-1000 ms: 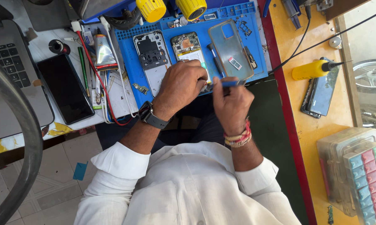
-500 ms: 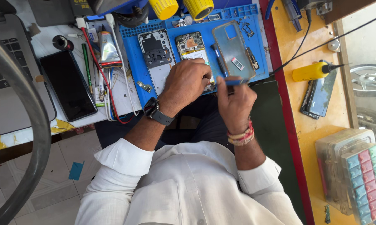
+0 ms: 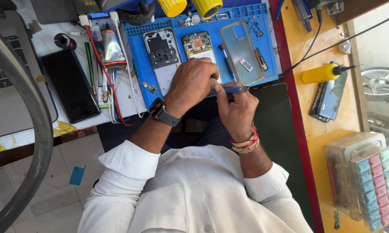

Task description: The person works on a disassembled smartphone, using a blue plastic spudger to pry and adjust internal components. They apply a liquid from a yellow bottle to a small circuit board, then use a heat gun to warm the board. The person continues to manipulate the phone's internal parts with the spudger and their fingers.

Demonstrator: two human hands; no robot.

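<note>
Now pinching the blue tool [image 3: 234, 89] in the right hand's [image 3: 236, 111] closed grip beside the blue mat [image 3: 138, 64], left hand [image 3: 193, 84] curled closed alongside, contents hidden, both drawn back from the mat's 2 opened phones.

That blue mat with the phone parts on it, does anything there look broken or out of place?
Nothing looks spilled or broken. On the blue mat a phone frame and an opened phone lie stripped, beside a clear case. One small circuit piece lies askew near the mat's edge. The right hand holds a blue tool.
</note>
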